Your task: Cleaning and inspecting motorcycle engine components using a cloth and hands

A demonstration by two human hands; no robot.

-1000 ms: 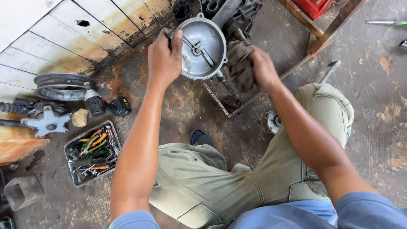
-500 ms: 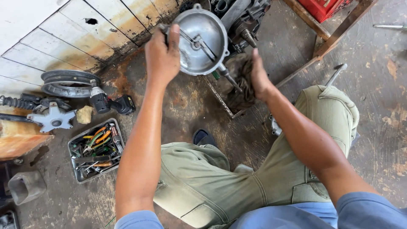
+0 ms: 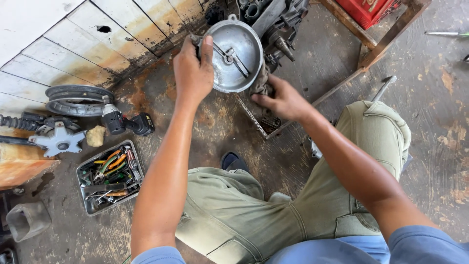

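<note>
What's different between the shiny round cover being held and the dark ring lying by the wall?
The round cover is pale silver metal, a closed dish with a bracket at its middle; the ring is dark and open in the middle. The cover is held up on edge by the left hand, with the right hand pressing a rag beside it; the ring lies flat on the floor, untouched. Both are round.

Red plastic crate (image 3: 373,11), top edge, under wooden frame (image 3: 371,46)

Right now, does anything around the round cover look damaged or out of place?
Yes. The white plank wall has a broken hole and dark, rust-stained lower edges. Left hand grips the round metal cover; right hand presses a rag.
</note>
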